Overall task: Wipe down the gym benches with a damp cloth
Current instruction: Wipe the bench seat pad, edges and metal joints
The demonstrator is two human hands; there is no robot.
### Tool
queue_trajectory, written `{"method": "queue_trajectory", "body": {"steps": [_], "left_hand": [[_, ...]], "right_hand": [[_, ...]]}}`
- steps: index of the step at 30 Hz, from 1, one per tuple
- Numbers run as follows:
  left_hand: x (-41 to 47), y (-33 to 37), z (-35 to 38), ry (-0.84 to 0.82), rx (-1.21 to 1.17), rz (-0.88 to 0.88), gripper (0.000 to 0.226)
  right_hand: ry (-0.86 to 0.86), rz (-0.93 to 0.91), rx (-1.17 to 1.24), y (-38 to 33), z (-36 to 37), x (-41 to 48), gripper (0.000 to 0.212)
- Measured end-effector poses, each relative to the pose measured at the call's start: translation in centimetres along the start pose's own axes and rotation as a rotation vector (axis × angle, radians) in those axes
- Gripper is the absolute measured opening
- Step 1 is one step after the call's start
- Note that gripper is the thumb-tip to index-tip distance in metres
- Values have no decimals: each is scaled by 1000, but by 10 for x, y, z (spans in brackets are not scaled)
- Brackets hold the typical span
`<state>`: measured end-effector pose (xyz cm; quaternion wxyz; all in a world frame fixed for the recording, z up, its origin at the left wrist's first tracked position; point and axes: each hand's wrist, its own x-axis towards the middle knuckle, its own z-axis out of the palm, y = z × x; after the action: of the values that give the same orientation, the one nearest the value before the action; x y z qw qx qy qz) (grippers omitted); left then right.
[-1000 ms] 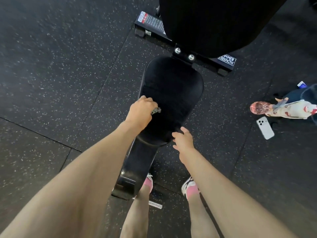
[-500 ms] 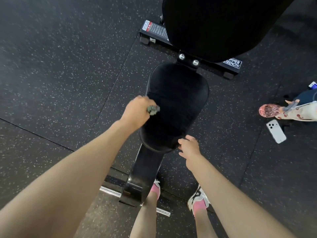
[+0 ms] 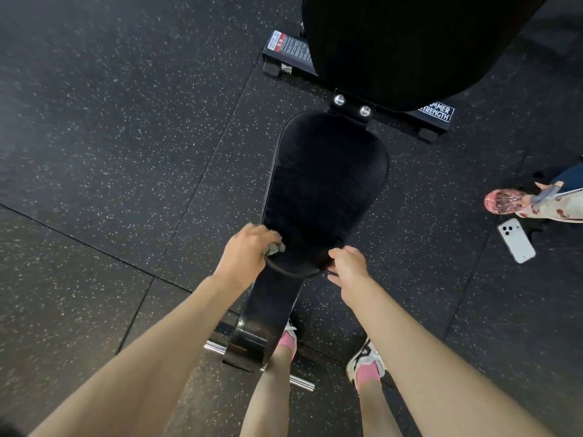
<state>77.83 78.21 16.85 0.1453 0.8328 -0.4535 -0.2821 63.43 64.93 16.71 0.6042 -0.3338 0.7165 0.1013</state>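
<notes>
Wiping the black seat pad [image 3: 325, 184] well probably means long, overlapping passes from this near rim toward the far end. The right hand [image 3: 348, 264] curls its fingers over the near-right rim; the left hand [image 3: 244, 257] clenches the wadded cloth [image 3: 274, 247] at the near-left edge.

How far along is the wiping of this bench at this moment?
Done: unclear, since no wet trace shows on the black seat pad. In hand: the left hand grips a bunched cloth against the pad's near left edge, while the right hand holds the near edge. Left: probably the back pad, which neither hand touches.
</notes>
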Motion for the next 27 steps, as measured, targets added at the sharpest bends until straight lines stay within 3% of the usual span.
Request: {"method": "queue_trajectory", "body": {"steps": [5, 9, 13, 15, 20, 24, 27], "left_hand": [[2, 3, -15, -100, -136, -67, 51], [30, -4, -26, 89, -104, -229, 50], [18, 23, 4, 157, -10, -332, 53], [0, 38, 23, 176, 15, -326, 51], [-26, 61, 42, 142, 50, -301, 45], [-31, 52, 25, -37, 7, -67, 54], [-30, 33, 11, 118, -57, -140, 53]], "right_hand": [[-24, 0, -30, 1, -4, -6, 37], [-61, -7, -14, 5, -9, -6, 42], [-63, -19, 16, 5, -11, -6, 40], [-40, -34, 19, 6, -11, -5, 32], [-66, -56, 22, 11, -12, 0, 45], [-112, -51, 43, 11, -21, 1, 43], [-153, -48, 40, 10, -26, 3, 43]]}}
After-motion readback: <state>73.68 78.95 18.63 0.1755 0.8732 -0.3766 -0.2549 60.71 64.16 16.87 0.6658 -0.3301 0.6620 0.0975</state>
